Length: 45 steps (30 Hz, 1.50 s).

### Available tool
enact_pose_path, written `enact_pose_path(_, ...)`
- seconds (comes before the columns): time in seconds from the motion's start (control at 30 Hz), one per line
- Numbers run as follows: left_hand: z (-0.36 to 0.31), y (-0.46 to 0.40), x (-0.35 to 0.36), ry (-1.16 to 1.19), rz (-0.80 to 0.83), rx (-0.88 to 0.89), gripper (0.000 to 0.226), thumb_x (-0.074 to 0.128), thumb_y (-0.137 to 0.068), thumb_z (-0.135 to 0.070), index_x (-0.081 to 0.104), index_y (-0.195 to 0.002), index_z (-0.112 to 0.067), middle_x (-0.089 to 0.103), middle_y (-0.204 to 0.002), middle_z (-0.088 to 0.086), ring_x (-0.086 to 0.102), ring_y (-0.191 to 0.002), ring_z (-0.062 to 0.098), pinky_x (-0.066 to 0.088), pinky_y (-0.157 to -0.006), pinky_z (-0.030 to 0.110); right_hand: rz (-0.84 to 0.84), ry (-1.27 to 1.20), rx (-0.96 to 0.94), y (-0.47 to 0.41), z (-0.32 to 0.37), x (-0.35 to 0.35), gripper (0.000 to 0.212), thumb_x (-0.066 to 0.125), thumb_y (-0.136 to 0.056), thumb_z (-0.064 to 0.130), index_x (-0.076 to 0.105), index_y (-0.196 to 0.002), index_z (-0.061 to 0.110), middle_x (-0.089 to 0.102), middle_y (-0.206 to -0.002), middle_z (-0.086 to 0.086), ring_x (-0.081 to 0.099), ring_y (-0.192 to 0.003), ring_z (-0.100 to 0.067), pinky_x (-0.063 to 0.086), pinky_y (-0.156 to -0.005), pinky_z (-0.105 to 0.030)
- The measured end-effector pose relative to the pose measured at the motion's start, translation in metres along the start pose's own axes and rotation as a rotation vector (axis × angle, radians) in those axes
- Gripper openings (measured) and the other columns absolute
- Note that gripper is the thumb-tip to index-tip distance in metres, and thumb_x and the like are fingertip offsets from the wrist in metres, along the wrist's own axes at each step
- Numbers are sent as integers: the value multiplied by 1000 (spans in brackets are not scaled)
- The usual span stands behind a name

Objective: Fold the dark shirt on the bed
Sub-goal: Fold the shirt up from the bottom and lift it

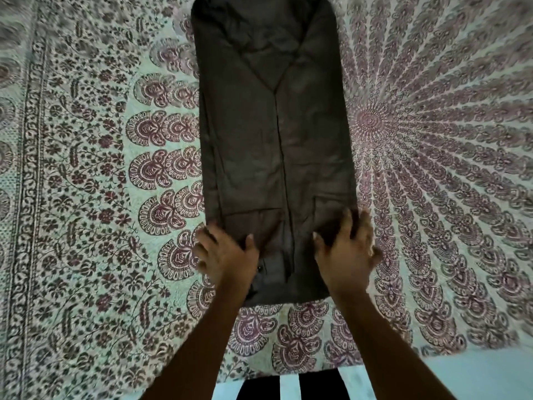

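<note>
Two long side folds already narrow the dark shirt into a strip whose long axis runs straight away from the person, collar end far, hem end near. It lies flat on the patterned bedspread of the bed, about midway across the view. Both hands sit at the near end, so the rest of the strip lies directly ahead of each grip. The left hand holds the left edge, thumb on top of the cloth and fingers at the border. The right hand does the same on the right edge, fingers spread over the cloth; motion blur hides how firmly either grip closes. Neither hand is nearer; the likely next fold carries this end forward along the axis.
</note>
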State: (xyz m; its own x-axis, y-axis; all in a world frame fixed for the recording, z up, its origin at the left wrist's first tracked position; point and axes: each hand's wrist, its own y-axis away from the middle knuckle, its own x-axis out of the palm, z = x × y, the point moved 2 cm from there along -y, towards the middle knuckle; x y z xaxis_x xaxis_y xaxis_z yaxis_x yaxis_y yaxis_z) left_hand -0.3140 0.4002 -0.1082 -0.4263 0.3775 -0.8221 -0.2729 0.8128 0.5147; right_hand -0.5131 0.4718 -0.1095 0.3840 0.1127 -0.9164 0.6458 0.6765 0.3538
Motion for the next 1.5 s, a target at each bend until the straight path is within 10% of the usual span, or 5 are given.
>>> enact_pose_path(0.23,35,15,-5,215,98,-211,91,81,-77,-48,36,-140,0,43,-136,26,51,-121,48,49,-93,52,97,-520,250,18,-20,-3,103,87,-69,48,33,-145,5,53,-137,-23,54,-124,-42,51,-96,-48)
enact_pose_path(0.7,40,1,-25,472,195,420,52,73,-90,-17,45,-132,-29,62,-116,-12,63,-104,12,47,-87,24,234,-695,-141,-9,-40,-28,73,85,-75,4,54,-137,24,55,-131,16,57,-120,-3,39,-95,-3)
enact_pose_path(0.97,57,-24,-35,569,533,441,51,48,-71,-6,77,-97,-40,71,-119,3,63,-118,21,47,-106,39,587,-688,-243,-25,-60,-37,71,40,-71,-21,66,-127,14,62,-129,-29,68,-112,-28,53,-91,-27)
enact_pose_path(1.23,66,-31,-52,-431,57,788,100,78,-72,-16,28,-147,-59,24,-154,16,33,-131,44,42,-98,65,368,-25,-731,-32,-58,-39,64,80,-81,10,58,-141,17,60,-137,-15,66,-116,-26,55,-96,-31)
enact_pose_path(1.5,58,-35,-38,-569,126,1043,78,79,-64,-27,55,-135,-48,20,-165,6,24,-147,37,32,-103,63,-57,0,-734,-44,-61,-26,28,75,-72,30,79,-99,29,47,-127,-17,43,-113,-40,35,-88,-36)
